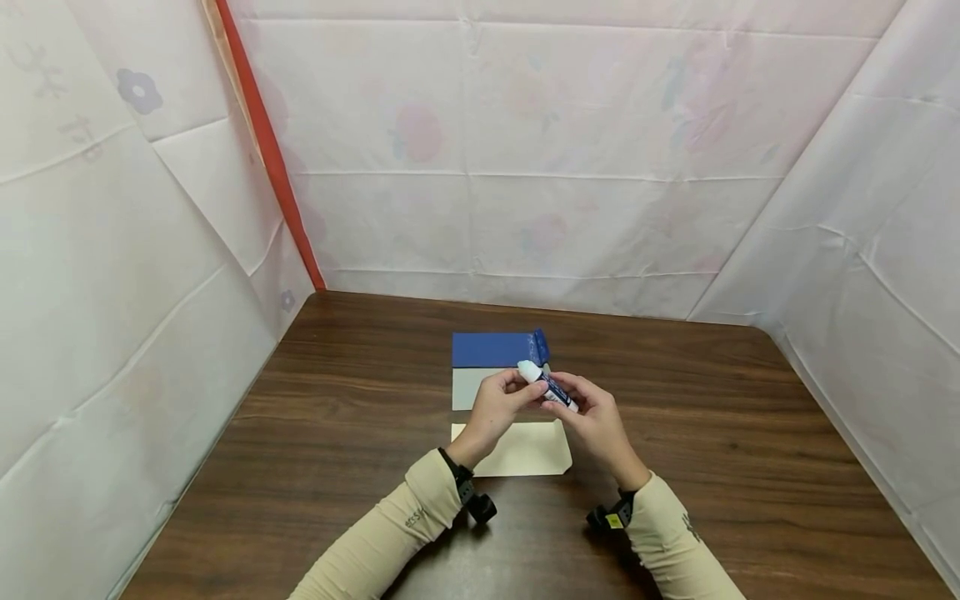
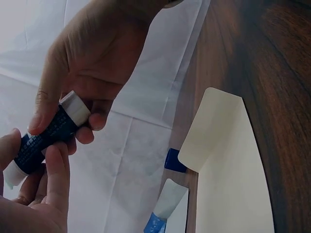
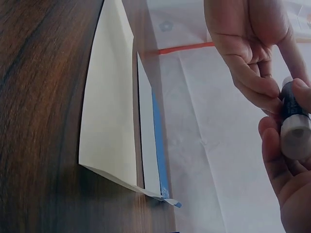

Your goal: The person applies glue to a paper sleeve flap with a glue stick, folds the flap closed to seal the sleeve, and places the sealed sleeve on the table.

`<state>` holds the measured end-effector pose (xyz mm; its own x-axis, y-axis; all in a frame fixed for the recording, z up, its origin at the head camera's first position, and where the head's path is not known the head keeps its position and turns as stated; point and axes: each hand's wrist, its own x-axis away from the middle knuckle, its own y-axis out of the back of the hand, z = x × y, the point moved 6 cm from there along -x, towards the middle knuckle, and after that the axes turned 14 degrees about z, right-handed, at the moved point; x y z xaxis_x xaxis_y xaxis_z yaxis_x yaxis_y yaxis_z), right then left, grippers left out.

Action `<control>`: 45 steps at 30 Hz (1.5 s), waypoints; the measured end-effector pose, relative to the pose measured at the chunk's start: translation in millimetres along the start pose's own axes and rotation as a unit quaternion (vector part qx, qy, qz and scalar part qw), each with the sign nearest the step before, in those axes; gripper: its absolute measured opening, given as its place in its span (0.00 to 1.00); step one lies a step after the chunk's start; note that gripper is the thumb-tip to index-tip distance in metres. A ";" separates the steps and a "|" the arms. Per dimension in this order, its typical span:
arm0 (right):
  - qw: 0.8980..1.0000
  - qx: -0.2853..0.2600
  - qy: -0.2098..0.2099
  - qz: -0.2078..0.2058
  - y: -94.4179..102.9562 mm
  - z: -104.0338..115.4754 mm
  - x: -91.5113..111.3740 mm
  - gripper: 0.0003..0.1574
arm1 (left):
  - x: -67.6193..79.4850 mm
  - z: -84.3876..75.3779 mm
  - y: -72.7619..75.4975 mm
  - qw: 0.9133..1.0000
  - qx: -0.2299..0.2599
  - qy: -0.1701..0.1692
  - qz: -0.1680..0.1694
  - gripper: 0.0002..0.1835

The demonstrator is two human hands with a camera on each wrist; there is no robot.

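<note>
Both hands hold a glue stick (image 1: 551, 390) with a dark blue label and white ends, tilted above the table. My left hand (image 1: 498, 408) pinches it near the end with a pale tip. Around the other end curl the thumb and fingers of my right hand (image 1: 596, 417); that white base shows in the right wrist view. Below them lies a cream paper piece (image 1: 525, 454) with angled corners, like an envelope. Behind it is a blue and grey paper piece (image 1: 487, 350), whose blue right flap (image 1: 538, 346) stands up with whitish smears. My left hand partly covers both papers.
The dark wood table (image 1: 337, 400) runs out to light fabric walls (image 1: 390, 225) on the left, back and right. A red strip (image 1: 273, 158) runs down the back left corner. Each wrist wears a strapped black camera (image 1: 480, 506).
</note>
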<state>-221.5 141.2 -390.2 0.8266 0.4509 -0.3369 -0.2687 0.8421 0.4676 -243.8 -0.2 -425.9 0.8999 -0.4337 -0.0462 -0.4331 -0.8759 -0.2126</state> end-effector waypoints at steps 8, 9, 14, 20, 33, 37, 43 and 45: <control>0.999 0.014 0.028 -0.005 1.2 22.7 0.4 0.18 | -0.8 0.7 1.3 1.000 -0.002 -0.003 0.001 0.16; 0.999 0.014 0.029 -0.005 1.2 23.0 0.4 0.17 | -0.9 0.8 1.3 1.000 -0.001 -0.002 0.000 0.16; 1.000 0.005 0.007 -0.001 -0.9 10.1 -0.4 0.17 | 0.6 -0.6 0.9 1.000 0.000 -0.002 -0.008 0.16; 1.000 -0.003 0.006 -0.019 -3.7 -13.5 0.0 0.22 | 2.0 0.1 1.5 1.000 -0.010 -0.004 -0.021 0.15; 0.999 -0.023 -0.021 -0.034 -0.7 -4.7 -1.0 0.15 | -0.8 2.3 2.8 1.000 -0.004 -0.003 -0.021 0.13; 0.999 -0.001 -0.016 -0.028 1.1 14.2 -0.6 0.14 | -0.5 3.2 2.9 1.000 -0.003 0.001 -0.011 0.14; 1.000 -0.004 -0.012 -0.028 3.4 8.8 0.7 0.14 | 2.7 2.6 5.3 1.000 -0.022 0.016 0.004 0.15; 0.999 -0.018 -0.015 -0.027 4.0 -2.0 1.6 0.15 | 3.6 1.9 6.7 0.999 -0.031 0.020 0.008 0.15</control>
<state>-222.2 145.8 -390.5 0.8549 0.3957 -0.3356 -0.2409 0.8755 0.4188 -243.4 -7.3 -429.4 0.8908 -0.4543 -0.0093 -0.4503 -0.8800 -0.1507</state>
